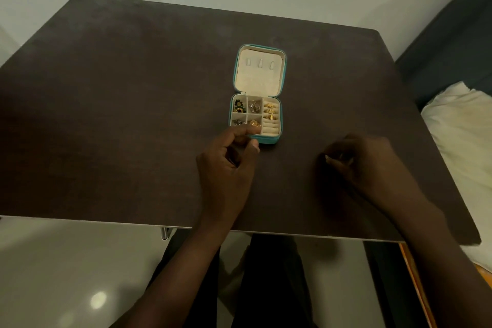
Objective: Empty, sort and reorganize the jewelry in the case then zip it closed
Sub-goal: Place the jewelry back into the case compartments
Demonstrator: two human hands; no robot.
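My left hand [229, 165] hides case [255, 120] front corner, fingers curled | right hand [372, 165] curled, hold unclear | teal, open, centre frame.

One case, two hands, one table.
Three gold rings [270, 111] are seen in the jewelry case [255, 118]; four small compartments are counted.

No text, label, brand, number or sign can be read anywhere in the view: the teal jewelry case [257, 94], its cream lining and the dark worktop [133, 114] show no legible marking
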